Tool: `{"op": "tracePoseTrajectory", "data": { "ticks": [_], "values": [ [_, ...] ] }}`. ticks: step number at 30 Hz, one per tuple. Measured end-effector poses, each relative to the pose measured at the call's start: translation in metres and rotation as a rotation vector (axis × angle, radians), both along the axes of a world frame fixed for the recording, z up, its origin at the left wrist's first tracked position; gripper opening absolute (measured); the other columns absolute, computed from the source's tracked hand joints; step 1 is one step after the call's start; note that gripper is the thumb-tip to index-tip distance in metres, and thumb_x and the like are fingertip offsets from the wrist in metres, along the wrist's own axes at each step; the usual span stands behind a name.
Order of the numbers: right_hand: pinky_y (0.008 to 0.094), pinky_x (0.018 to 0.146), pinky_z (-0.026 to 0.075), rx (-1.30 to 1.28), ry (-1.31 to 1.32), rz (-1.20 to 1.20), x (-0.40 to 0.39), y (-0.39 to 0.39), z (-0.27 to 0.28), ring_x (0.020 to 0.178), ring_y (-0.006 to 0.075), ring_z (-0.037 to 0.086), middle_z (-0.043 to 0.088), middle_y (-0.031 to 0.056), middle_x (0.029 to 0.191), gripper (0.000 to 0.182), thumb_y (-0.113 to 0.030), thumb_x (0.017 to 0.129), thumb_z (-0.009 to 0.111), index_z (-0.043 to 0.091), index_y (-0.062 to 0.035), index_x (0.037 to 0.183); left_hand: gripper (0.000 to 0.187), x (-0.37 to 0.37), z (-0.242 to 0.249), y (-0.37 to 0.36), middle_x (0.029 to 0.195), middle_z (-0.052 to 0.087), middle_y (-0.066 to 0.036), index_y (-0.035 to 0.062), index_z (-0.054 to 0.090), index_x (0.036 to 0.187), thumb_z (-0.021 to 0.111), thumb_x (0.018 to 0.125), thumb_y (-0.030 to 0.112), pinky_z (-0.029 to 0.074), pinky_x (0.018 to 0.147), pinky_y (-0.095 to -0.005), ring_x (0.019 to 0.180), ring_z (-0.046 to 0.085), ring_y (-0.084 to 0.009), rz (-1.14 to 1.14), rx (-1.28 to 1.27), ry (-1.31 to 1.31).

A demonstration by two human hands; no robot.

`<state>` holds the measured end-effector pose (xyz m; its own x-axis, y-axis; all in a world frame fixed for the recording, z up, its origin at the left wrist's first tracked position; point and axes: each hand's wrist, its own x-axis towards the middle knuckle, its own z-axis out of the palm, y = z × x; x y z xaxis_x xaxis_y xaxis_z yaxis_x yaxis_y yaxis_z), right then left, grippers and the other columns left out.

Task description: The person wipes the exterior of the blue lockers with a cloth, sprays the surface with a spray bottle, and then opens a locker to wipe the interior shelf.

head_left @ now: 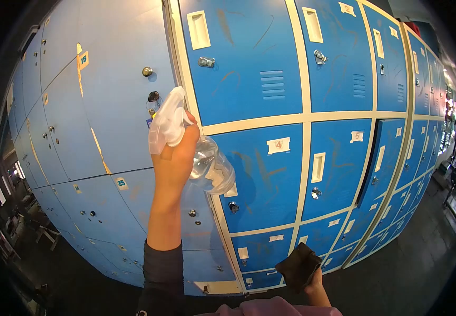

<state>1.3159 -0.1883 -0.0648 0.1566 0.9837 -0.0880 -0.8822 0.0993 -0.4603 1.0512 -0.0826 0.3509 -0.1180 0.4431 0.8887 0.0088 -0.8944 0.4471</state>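
My left hand (180, 147) is raised in front of the lockers, its fingers wrapped round the neck of a clear spray bottle (213, 167). The bottle has a white trigger head and is tilted, its body pointing down and right. Clear liquid shows inside. Low at the right, my right hand (316, 284) grips a dark cloth (296, 267), which hides most of its fingers. Nearest the bottle is the blue locker door numbered 4 (262, 179), marked with dark smears.
Light-blue lockers (117, 105) with knobs and number labels fill the left. A set of keys (151, 113) hangs from one lock. Blue metal lockers (249, 47) with pale frames run off right. One door (383, 158) stands ajar. Dark floor (396, 268) lies below.
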Motion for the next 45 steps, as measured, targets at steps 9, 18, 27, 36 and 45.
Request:
{"op": "tracePoseTrajectory", "data": {
  "ticks": [9,18,27,36,45],
  "values": [
    [0.0493,0.101,0.049,0.009,0.034,0.003,0.032,0.006,-0.009,0.119,0.0327,0.058,0.059,0.0127,0.13,0.051,-0.047,0.1,0.043,0.052,-0.0107,0.134,0.051,0.018,-0.015,0.004,0.091,0.061,-0.004,0.0,0.058,0.131,0.06,0.08,0.002,0.047,0.076,-0.0262,0.083,0.056,-0.011,-0.088,-0.08,0.213],
    [0.05,0.103,0.047,0.131,0.078,-0.103,0.057,0.028,0.067,0.122,0.0348,0.056,0.055,0.0131,0.137,0.059,-0.054,0.1,0.035,0.047,-0.0119,0.14,0.055,0.021,-0.062,0.008,0.093,0.062,-0.006,0.0002,0.055,0.134,0.059,0.079,-0.001,0.049,0.078,-0.0279,0.089,0.059,-0.0128,-0.033,-0.005,0.269],
    [0.046,0.12,0.023,0.949,-0.992,-1.159,0.106,0.155,0.292,0.145,0.0317,0.029,0.027,0.0131,0.157,0.071,-0.045,0.099,0.046,0.016,-0.0158,0.156,0.036,-0.033,-0.16,-0.018,0.093,0.06,-0.009,-0.0072,0.053,0.122,0.055,0.087,-0.006,0.055,0.067,-0.03,0.073,0.069,-0.019,-0.446,-0.533,0.164],
    [0.0552,0.118,0.019,1.273,-2.261,-1.866,-0.019,0.233,0.455,0.146,0.0271,0.03,0.035,0.0054,0.157,0.054,-0.031,0.086,0.061,0.054,-0.0297,0.14,0.023,-0.081,-0.222,-0.03,0.093,0.061,-0.011,-0.0025,0.058,0.1,0.066,0.078,-0.007,0.054,0.062,-0.0316,0.071,0.063,-0.0177,-0.345,-0.86,-0.141],
    [0.0596,0.116,0.019,1.088,-1.922,-1.942,-0.044,0.291,0.551,0.144,0.0291,0.031,0.039,0.0071,0.153,0.051,-0.029,0.089,0.059,0.053,-0.0234,0.14,0.062,-0.155,-0.285,-0.004,0.103,0.062,-0.007,0.0001,0.043,0.144,0.07,0.089,0.009,0.052,0.061,-0.0257,0.075,0.063,-0.0138,-0.244,-0.814,-0.034]
  ]
}}
